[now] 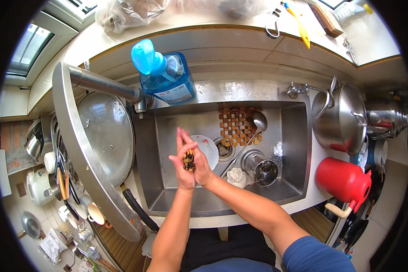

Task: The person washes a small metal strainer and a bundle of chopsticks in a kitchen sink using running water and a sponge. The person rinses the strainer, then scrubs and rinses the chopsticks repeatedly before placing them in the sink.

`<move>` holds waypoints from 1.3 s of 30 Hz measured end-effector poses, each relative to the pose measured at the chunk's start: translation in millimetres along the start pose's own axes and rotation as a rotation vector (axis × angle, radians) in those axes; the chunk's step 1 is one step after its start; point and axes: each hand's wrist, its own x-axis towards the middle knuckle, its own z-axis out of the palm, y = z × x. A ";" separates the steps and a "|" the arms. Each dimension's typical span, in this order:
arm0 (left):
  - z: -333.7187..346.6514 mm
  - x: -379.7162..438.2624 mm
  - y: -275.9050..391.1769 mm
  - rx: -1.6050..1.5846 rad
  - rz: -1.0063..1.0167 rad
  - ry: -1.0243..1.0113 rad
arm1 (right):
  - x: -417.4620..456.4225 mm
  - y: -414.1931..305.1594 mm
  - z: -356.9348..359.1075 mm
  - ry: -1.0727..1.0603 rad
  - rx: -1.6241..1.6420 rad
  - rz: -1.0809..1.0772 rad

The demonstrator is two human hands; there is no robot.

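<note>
Over the steel sink point(294, 156), my left hand point(183, 176) and my right hand point(203, 166) are pressed palm to palm. Between them they hold a bundle of chopsticks point(189, 160), seen end-on, with brown and dark tips showing; their lengths are hidden below. Beneath my right hand a white plate point(209, 153) with red marks lies on the sink floor. Right of the plate is the drain point(225, 149). A steel ladle point(259, 122) rests partly on a wooden bead mat point(238, 127). A steel cylinder point(260, 166) lies tilted beside a crumpled white cloth point(238, 177).
A blue pump bottle point(168, 81) stands on the back rim. The tall steel faucet point(88, 163) is swung left above a lidded pan point(105, 136). On the right are a steel pot point(343, 119) and a red jug point(340, 176). A small tap point(294, 90) sits at the back right.
</note>
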 end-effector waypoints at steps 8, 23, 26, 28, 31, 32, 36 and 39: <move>-4.6 -30.5 -5.7 0.191 0.072 0.109 | -27.8 -13.7 -1.1 0.097 -0.002 0.070; 0.8 -29.3 -17.1 -0.021 -0.249 -0.136 | 8.7 -8.2 -15.6 0.063 0.136 0.130; -11.4 -9.0 -22.1 -0.119 -0.272 -0.040 | -6.1 -7.1 0.7 0.003 -0.112 -0.059; -11.7 -13.1 -33.1 -0.337 -0.370 0.021 | 1.0 -0.8 -2.2 -0.019 -0.029 -0.022; -12.0 -3.6 -34.5 -0.356 -0.406 0.012 | 10.4 -17.0 -8.0 -0.120 -0.071 0.058; -12.9 -8.7 -32.2 -0.349 -0.418 0.009 | 2.0 -14.5 -1.5 -0.114 0.004 0.067; 6.5 -11.6 -34.8 -0.313 -0.352 -0.084 | 6.4 29.3 -25.9 0.093 0.197 0.034; 11.2 -3.4 -32.0 -0.515 -0.353 0.190 | 9.9 28.8 -24.0 0.280 -0.001 0.371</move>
